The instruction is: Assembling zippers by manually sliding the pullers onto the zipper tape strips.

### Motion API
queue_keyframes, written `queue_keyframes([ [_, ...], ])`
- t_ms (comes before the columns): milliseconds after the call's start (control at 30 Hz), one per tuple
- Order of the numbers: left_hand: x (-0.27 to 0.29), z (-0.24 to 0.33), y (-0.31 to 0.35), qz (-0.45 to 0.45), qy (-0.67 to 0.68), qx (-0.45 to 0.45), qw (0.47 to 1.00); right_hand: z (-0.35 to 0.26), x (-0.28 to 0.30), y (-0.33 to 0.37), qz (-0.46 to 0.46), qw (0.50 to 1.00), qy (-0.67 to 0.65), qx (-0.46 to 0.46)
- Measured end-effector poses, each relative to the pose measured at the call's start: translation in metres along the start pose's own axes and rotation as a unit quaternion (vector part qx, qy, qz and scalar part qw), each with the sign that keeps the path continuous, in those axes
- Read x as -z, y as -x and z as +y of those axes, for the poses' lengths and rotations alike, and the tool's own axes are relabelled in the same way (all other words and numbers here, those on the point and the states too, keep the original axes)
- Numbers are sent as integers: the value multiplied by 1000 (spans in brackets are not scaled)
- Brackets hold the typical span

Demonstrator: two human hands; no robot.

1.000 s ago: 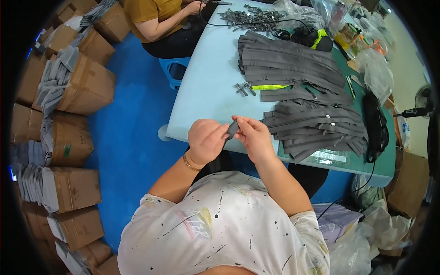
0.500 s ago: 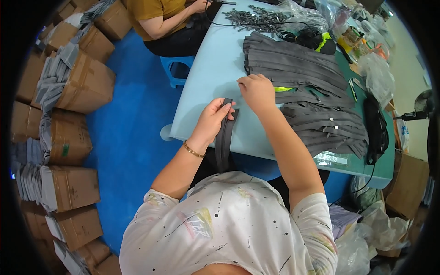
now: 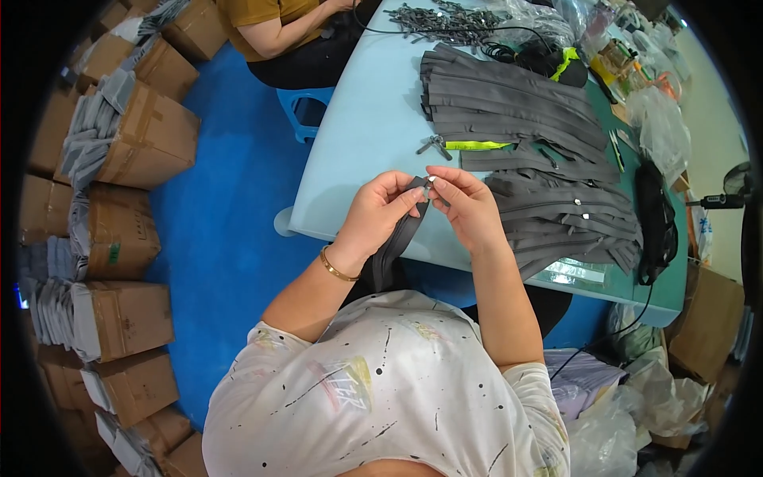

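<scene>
My left hand (image 3: 372, 215) grips a dark grey zipper tape (image 3: 395, 245) near its top end, and the rest of the tape hangs toward my lap. Fingertips of my right hand (image 3: 472, 213) pinch a small shiny zipper slider (image 3: 430, 184) against that top end. My two hands meet just above the table's near edge. A few loose zipper sliders (image 3: 434, 146) lie on the table beyond my fingers, beside a bright yellow-green strip (image 3: 477, 145). To the right are stacked grey zipper tapes (image 3: 509, 99) and a nearer zipper bundle (image 3: 568, 219).
A heap of dark zipper sliders (image 3: 441, 22) sits at the far end of the table (image 3: 338, 171). Another person (image 3: 278, 36) sits at far left near a blue stool (image 3: 300, 111). Cardboard boxes (image 3: 131, 310) line the left side. A black fan (image 3: 719, 200) stands at right.
My right hand has come back from the loose sliders on the table to the tape end, now with a slider in its fingers. My left hand has shifted slightly right with the tape.
</scene>
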State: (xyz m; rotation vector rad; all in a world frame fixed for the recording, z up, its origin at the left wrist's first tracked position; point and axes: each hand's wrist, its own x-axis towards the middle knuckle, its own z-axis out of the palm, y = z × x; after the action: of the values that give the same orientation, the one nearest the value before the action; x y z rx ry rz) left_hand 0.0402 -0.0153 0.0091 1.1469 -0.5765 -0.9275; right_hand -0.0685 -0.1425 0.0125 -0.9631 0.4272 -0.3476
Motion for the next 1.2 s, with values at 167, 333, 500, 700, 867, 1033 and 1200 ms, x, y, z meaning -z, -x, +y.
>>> queue_keyframes([
  [167,0,2,3,-12,24,18,999,-2,-1,5,-14,997,57,40],
  [333,-4,5,4,-2,65,58,996,0,0,10,-15,990,119,79],
  [500,-5,3,3,-4,72,51,996,1,5,14,3,976,191,105],
  [700,-5,1,8,-24,77,82,993,1,4,12,9,991,81,104],
  [867,-11,6,10,-24,98,107,989,11,15,8,-25,987,63,148],
  [1033,-11,2,11,-33,119,108,986,12,10,10,-32,983,64,171],
  [1200,-12,3,12,-19,142,130,981,13,14,8,-40,984,74,157],
])
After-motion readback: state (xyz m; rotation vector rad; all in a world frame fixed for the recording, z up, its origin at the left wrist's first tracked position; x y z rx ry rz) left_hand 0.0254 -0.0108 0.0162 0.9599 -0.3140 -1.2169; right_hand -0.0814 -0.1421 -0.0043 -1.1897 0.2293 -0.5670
